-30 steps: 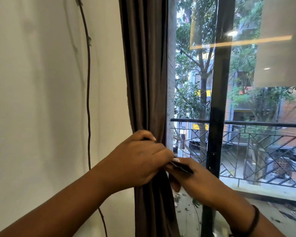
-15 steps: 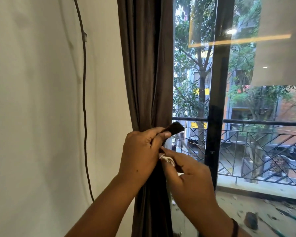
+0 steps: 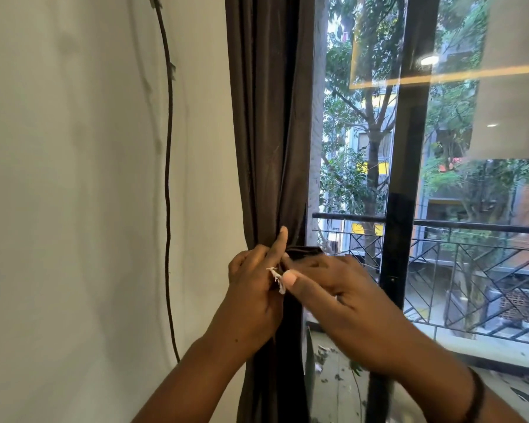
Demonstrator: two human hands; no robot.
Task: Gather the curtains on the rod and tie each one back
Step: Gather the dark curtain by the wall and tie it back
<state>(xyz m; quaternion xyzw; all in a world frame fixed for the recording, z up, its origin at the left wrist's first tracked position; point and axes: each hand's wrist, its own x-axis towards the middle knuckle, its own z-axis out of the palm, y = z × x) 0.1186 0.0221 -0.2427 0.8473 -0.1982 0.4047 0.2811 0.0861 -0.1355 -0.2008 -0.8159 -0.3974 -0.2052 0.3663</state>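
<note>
The white wall (image 3: 74,178) fills the left, the window (image 3: 440,178) the right. Between them the gathered brown curtain (image 3: 269,117) hangs in tight folds. The right hand (image 3: 342,303) pinches the dark tie-back strap (image 3: 306,251) at the curtain's waist. The left hand (image 3: 254,288) grips the bunched fabric, forefinger raised, with a frayed white strap end (image 3: 277,277) between the hands.

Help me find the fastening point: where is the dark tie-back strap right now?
In the head view, the tie-back strap sits centre frame, against the gathered curtain, between the left hand and right hand.
</note>
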